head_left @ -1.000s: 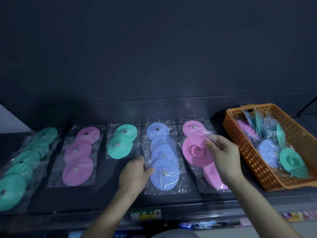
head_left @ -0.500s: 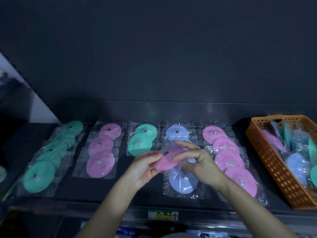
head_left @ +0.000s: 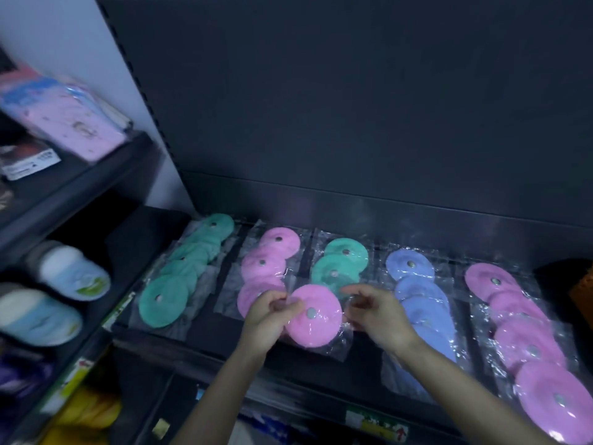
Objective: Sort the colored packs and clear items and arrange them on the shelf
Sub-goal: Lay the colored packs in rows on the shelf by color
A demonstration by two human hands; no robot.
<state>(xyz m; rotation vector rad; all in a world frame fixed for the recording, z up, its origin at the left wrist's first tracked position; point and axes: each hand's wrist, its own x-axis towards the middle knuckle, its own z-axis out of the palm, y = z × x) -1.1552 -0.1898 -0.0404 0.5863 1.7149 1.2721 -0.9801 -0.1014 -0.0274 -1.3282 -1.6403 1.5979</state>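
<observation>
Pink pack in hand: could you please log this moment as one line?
left hand: grips pink pack | right hand: grips same pack | pack: above shelf, before second green row

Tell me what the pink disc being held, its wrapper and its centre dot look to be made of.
Pink disc: looks like soft matte rubber or silicone, with no shine; could be plastic. Wrapper: thin clear plastic film, crinkled with glossy glints, pinched by the left hand and right hand. Centre dot: small and grey, possibly metal; too small to be sure.
</observation>
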